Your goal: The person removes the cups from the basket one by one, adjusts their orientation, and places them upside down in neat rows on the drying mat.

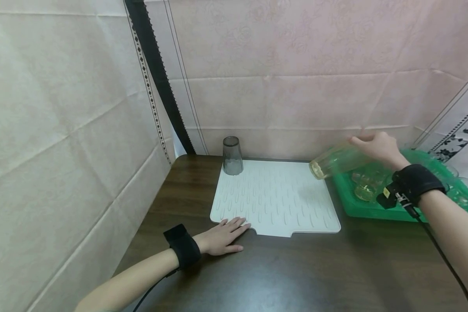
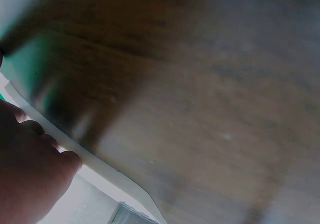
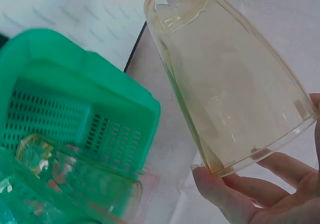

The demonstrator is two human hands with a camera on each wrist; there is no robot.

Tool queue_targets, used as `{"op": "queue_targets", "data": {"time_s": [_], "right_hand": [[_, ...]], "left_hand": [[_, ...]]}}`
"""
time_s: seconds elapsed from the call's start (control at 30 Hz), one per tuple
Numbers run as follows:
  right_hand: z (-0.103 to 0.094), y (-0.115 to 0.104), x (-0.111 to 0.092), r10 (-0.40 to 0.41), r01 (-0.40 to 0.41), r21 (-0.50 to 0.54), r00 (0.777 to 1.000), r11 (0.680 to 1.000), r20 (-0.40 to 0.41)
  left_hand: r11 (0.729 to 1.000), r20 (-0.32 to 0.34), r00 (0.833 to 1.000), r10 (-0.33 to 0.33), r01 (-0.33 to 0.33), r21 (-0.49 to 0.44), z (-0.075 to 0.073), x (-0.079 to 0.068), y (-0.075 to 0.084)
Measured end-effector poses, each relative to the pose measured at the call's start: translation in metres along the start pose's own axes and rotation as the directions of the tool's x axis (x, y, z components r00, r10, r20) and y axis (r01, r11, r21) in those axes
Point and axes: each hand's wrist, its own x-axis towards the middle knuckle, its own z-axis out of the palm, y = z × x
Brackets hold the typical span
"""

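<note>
right hand (image 1: pixel 377 148) grips yellowish glass (image 3: pixel 227 84); white mat (image 1: pixel 273 195) offers room toward gray glass (image 1: pixel 232 158) (left hand (image 1: pixel 222 238) flat at near edge)

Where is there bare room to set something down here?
The white mat between the gray glass and tilted amber glass; also the table right of the left hand, before the mat. The green basket is crowded: glasses inside, right hand close by.
</note>
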Motion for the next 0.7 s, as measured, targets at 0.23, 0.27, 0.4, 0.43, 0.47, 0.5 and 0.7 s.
{"op": "queue_targets", "data": {"time_s": [0.23, 0.27, 0.4, 0.43, 0.47, 0.5, 0.7], "right_hand": [[0.008, -0.001, 0.000, 0.030, -0.031, 0.045, 0.999, 0.999, 0.015], [0.008, -0.001, 0.001, 0.036, -0.037, 0.050, 0.999, 0.998, 0.028], [0.011, 0.000, 0.002, 0.050, -0.058, 0.086, 0.994, 0.995, 0.092], [0.012, 0.000, 0.002, 0.054, -0.065, 0.103, 0.993, 0.993, 0.105], [0.013, 0.001, 0.002, 0.060, -0.073, 0.118, 0.991, 0.990, 0.117], [0.015, 0.001, 0.003, 0.061, -0.079, 0.137, 0.990, 0.987, 0.127], [0.026, 0.004, 0.005, 0.060, -0.111, 0.296, 0.982, 0.949, 0.177]], "left_hand": [[1.000, 0.001, 1.000, 0.005, -0.005, 0.003, 0.000, 0.000, 0.000], [1.000, 0.001, 1.000, 0.004, -0.004, 0.003, 0.000, 0.000, 0.000], [1.000, 0.000, 1.000, 0.002, -0.002, 0.007, -0.001, -0.001, 0.001], [1.000, -0.001, 1.000, 0.003, -0.002, 0.007, -0.001, -0.001, 0.000], [1.000, -0.003, 1.000, 0.004, -0.004, 0.008, -0.002, -0.001, 0.001], [1.000, -0.005, 1.000, 0.004, -0.004, 0.008, -0.001, -0.001, 0.001], [1.000, -0.009, 1.000, 0.006, -0.006, 0.021, 0.001, 0.000, 0.000]]}}
